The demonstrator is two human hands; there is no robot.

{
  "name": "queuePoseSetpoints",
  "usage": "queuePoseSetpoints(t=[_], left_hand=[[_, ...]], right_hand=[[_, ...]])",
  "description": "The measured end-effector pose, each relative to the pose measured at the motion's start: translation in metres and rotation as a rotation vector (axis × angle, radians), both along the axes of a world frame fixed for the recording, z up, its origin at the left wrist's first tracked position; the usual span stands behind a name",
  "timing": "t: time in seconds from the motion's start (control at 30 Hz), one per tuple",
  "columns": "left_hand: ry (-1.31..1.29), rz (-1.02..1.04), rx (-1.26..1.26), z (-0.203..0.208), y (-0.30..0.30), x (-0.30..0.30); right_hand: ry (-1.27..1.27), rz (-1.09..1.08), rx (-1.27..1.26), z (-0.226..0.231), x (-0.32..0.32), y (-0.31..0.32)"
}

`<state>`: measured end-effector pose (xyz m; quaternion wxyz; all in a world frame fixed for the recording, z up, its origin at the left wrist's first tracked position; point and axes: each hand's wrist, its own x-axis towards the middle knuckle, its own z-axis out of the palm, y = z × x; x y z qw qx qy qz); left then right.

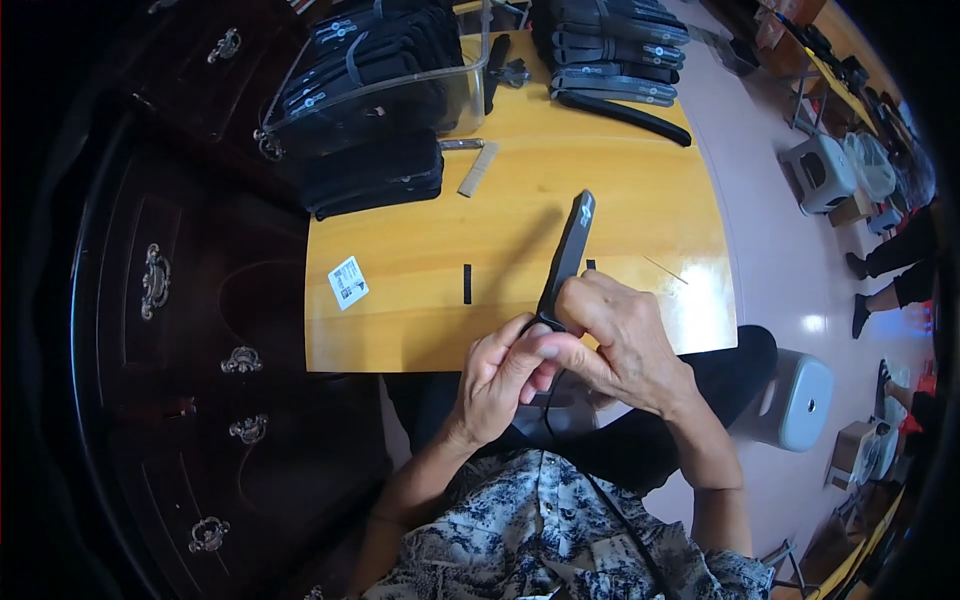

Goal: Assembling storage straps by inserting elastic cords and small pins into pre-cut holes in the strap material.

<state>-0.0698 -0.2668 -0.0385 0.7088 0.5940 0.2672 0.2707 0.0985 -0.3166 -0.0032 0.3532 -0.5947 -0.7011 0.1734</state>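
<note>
Black strap (568,250), lower end gripped by both right hand (625,345) and left hand (500,385) (fingers overlapping), above yellow table (420,260).

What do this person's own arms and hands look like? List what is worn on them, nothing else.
Both forearms are bare, coming in from the lower edge. The left hand and right hand wear no gloves; no rings, watch or bracelet can be made out. The sleeves end above the elbows and belong to a white top with a dark blue floral print.
</note>
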Motion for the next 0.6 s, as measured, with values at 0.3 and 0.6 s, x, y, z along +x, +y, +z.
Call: queuePoseSetpoints(t=[0.3,0.6], left_hand=[[-0.167,0.013,-0.147,0.034,0.004,-0.002],[-0.193,-0.402,0.385,0.065,-0.004,-0.009]], right_hand=[[0.572,-0.053,-0.225,0.052,-0.020,-0.002],[1.961,-0.464,0.708,0.105,0.290,-0.073]])
